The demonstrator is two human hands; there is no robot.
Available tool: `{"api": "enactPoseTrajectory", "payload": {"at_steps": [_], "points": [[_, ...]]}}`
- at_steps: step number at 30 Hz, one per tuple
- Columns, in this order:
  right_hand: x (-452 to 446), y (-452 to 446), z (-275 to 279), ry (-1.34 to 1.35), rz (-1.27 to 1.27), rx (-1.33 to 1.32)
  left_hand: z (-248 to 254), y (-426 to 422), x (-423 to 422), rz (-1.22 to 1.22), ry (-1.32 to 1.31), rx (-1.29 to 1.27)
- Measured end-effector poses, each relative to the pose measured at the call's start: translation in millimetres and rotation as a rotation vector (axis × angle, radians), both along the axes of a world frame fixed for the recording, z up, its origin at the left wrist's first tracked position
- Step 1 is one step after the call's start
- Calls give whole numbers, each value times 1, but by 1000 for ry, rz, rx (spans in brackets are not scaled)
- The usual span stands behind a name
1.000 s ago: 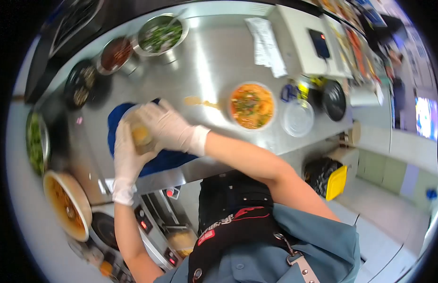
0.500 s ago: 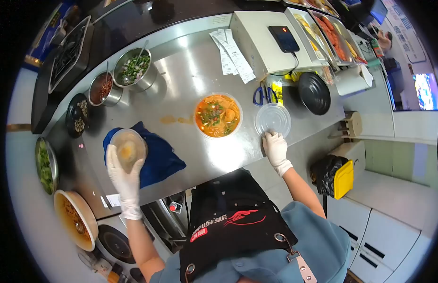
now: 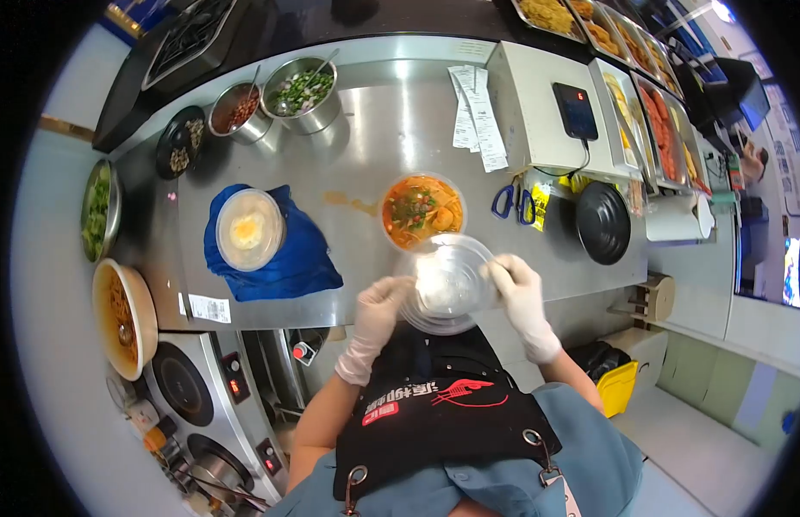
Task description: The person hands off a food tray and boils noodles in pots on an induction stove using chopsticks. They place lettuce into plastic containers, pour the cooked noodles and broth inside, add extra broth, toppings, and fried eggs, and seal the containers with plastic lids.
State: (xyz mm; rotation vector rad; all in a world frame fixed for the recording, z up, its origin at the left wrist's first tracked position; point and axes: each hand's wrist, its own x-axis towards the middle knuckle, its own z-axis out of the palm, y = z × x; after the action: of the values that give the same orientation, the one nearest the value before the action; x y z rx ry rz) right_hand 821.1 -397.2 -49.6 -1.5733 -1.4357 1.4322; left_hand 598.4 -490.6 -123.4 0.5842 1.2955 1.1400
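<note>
Both hands wear whitish gloves. Between them a clear round plastic lid (image 3: 452, 289) is held in the air, near the table's front edge. My left hand (image 3: 379, 323) pinches its left rim, and my right hand (image 3: 519, 297) grips the right rim. Just beyond the lid stands a round bowl of red soup (image 3: 423, 209) with noodles and green bits; the lid overlaps its near edge in view. To the left, a clear lidded-looking tub (image 3: 249, 229) with something white and yellow inside rests on a blue cloth (image 3: 301, 258).
Metal pots of chopped greens (image 3: 302, 93) and red bits (image 3: 240, 110) stand at the back left. Receipts (image 3: 479, 116), blue-handled scissors (image 3: 514, 203), a black bowl (image 3: 603, 222) and a phone (image 3: 576, 110) on a white box are right. Hot plates (image 3: 183, 384) are lower left.
My left hand has let go of the tub on the cloth and moved right to the lid. My right hand has lifted the lid off the table and brought it left, before the soup bowl.
</note>
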Motion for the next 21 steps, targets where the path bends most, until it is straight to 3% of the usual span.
{"api": "enactPoseTrajectory", "payload": {"at_steps": [2, 4, 9, 20, 21], "points": [[-24, 27, -31, -23, 33, 130, 2, 14, -15, 84, 51, -29], [-50, 49, -35, -83, 65, 267, -2, 30, -30, 446, -168, -97], [-85, 82, -40, -297, 52, 583, -34, 63, -36, 422, 81, -13], [-61, 100, -81, -404, -36, 535, -19, 89, -26, 379, 141, -107], [-60, 101, -87, -267, -67, 425, -20, 89, -24, 373, 141, -108]]}}
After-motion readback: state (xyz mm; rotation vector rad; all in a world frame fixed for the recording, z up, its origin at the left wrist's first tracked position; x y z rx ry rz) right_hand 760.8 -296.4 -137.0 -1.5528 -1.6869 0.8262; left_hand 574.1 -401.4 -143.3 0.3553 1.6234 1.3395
